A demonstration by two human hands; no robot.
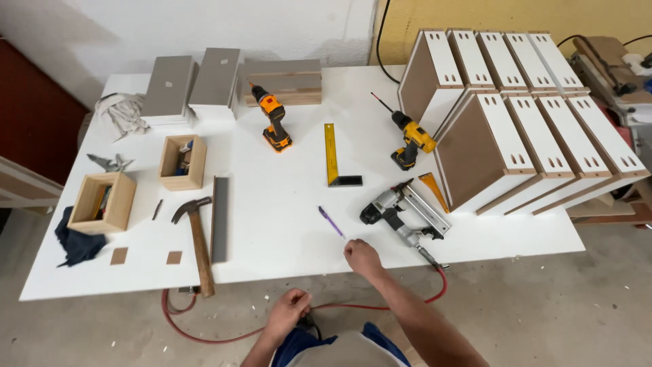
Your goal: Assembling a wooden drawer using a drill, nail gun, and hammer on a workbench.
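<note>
1. Two small open wooden boxes sit at the table's left, each with small items you can't identify.
2. Your right hand rests loosely curled and empty at the table edge, just beside the purple pen; your left hand, below the table, grips something dark.
3. The white table stands on concrete, with a red hose underneath.

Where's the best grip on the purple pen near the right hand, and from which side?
Pinch the purple pen across the middle of its barrel, coming from above. It lies flat on the white table, angled toward the right hand, with bare surface on both sides, so fingers probably fit either side of the thin barrel.
</note>
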